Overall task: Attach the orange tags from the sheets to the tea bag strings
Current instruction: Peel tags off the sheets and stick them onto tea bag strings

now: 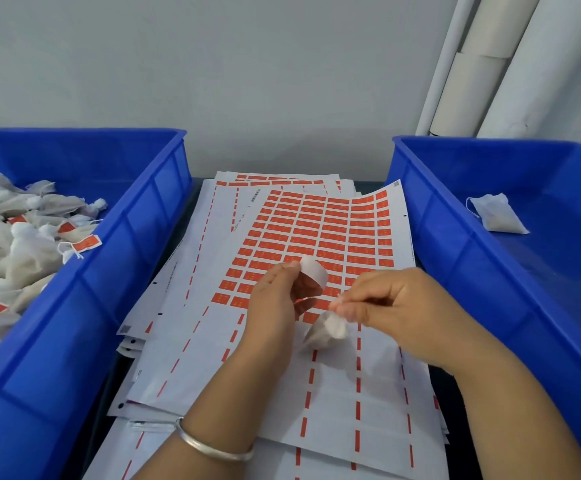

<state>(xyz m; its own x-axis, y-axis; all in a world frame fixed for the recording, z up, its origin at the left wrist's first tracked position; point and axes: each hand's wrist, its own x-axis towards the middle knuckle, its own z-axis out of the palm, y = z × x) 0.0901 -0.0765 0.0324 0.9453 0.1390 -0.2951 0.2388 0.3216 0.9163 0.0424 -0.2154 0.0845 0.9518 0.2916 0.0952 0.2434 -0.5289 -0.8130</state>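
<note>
Print on the orange tags (320, 233) and the sheets' (337, 386) margin codes is too blurred to read.

Just beyond the fingers of the left hand (275, 299), the top sheet (320, 233) is white with a grid of orange tags (362, 223), and nearer than the fingers it carries only dashed orange-red lines. The curled tag (313, 271) pinched at those fingertips shows its white back, and the tea bag (327, 329) under the right hand (396, 303) is off-white. Both bins, left (136, 237) and right (431, 237) of the hands, are solid bright blue, and a bangle (213, 445) is silver.
</note>
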